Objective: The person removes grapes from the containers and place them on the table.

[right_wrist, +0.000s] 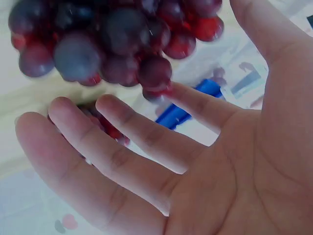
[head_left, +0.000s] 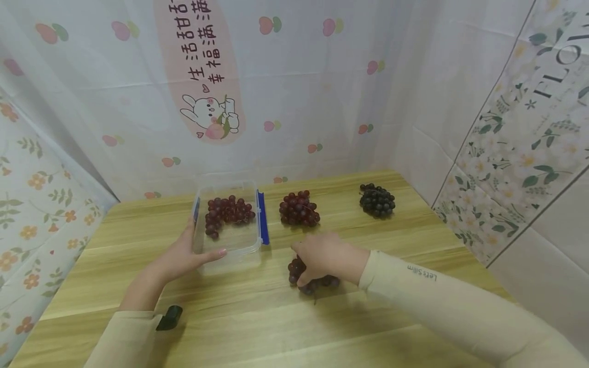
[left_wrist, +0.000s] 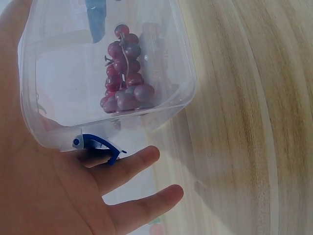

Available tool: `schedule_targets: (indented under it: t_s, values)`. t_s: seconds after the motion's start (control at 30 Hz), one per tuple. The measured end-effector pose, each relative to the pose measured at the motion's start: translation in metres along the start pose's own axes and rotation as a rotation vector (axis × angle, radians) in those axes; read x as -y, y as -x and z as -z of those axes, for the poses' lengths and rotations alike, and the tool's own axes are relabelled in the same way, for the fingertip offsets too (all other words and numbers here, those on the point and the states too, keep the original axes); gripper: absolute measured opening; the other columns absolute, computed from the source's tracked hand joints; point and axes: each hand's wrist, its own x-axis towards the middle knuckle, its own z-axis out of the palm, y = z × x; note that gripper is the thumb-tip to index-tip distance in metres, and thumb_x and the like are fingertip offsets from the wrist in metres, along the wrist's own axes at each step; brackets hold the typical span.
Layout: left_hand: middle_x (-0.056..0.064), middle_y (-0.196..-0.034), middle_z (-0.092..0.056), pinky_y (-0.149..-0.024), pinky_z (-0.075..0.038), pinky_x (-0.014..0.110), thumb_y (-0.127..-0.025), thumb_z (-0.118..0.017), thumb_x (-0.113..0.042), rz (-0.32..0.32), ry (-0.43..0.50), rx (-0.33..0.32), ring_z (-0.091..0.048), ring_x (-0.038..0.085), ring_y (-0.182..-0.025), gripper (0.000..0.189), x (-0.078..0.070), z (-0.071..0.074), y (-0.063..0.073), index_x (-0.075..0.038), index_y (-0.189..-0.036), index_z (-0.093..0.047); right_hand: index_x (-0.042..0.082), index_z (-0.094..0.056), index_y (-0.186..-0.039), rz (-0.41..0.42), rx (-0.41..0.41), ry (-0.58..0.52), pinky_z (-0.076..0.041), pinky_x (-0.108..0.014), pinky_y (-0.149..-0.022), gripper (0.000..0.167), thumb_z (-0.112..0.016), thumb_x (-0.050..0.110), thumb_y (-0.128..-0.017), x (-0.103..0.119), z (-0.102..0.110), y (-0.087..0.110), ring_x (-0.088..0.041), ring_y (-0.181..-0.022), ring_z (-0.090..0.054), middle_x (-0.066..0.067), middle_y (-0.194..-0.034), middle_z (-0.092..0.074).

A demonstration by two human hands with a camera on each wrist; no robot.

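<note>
Atop the wood-grain counter (head_left: 248,327), our right hand (head_left: 329,255) partly covers the nearest grape bunch (head_left: 294,272), fingers wide, while our left hand (head_left: 181,258), fingers extended, touches the tub (head_left: 244,249) at the bunch's 10 o'clock; we judge this grasping, next requiring finger closure.

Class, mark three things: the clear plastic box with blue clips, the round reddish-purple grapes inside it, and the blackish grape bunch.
Clear plastic box (head_left: 239,238): head view, bare floor near front.
Reddish-purple grapes (left_wrist: 119,65): left wrist view, middle of the bunch.
Blackish grape bunch (head_left: 377,202): head view, centre of its grapes.
</note>
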Motion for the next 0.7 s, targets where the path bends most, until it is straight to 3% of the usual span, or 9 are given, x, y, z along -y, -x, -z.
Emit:
schedule_targets:
  t_s: [0.13,0.27,0.5,0.7]
  values:
    - [0.035,-0.173,0.015,-0.122,-0.019,0.081,-0.091,-0.076,-0.064,-0.014,0.001,-0.007,-0.003,0.066,-0.157,0.142,0.0,0.0,0.0,-0.01,-0.162,0.035,0.02,-0.066,-0.141,0.024,-0.031,0.026,-0.064,-0.04,-0.08,0.076,-0.085,0.065,-0.083,0.0,0.014,0.001,-0.015,-0.098,-0.073,0.001,-0.116,-0.077]
    - [0.035,-0.173,0.015,-0.122,-0.018,0.08,-0.091,-0.075,-0.064,-0.007,0.003,-0.002,-0.003,0.065,-0.157,0.142,0.001,0.0,0.0,-0.01,-0.162,0.036,0.021,-0.068,-0.138,0.042,-0.047,0.086,-0.064,-0.039,-0.079,0.072,-0.083,0.065,-0.084,0.003,0.029,0.001,-0.013,-0.089,-0.073,0.004,-0.107,-0.079]
    - [0.035,-0.173,0.014,-0.122,-0.019,0.08,-0.091,-0.075,-0.065,0.005,0.005,0.005,-0.004,0.065,-0.157,0.142,0.002,0.001,0.0,-0.011,-0.161,0.036,0.024,-0.062,-0.149,0.047,-0.041,0.166,-0.065,-0.037,-0.076,0.08,-0.082,0.066,-0.085,0.013,0.055,-0.002,-0.009,-0.088,-0.072,0.004,-0.115,-0.08]
    - [0.036,-0.173,0.014,-0.123,-0.019,0.08,-0.091,-0.074,-0.066,0.014,-0.001,0.01,-0.004,0.065,-0.157,0.143,0.0,0.001,0.001,-0.009,-0.16,0.037,0.025,-0.062,-0.149,0.052,0.013,0.165,-0.064,-0.039,-0.079,0.077,-0.083,0.063,-0.085,0.02,0.072,-0.005,-0.009,-0.09,-0.069,0.004,-0.119,-0.078]
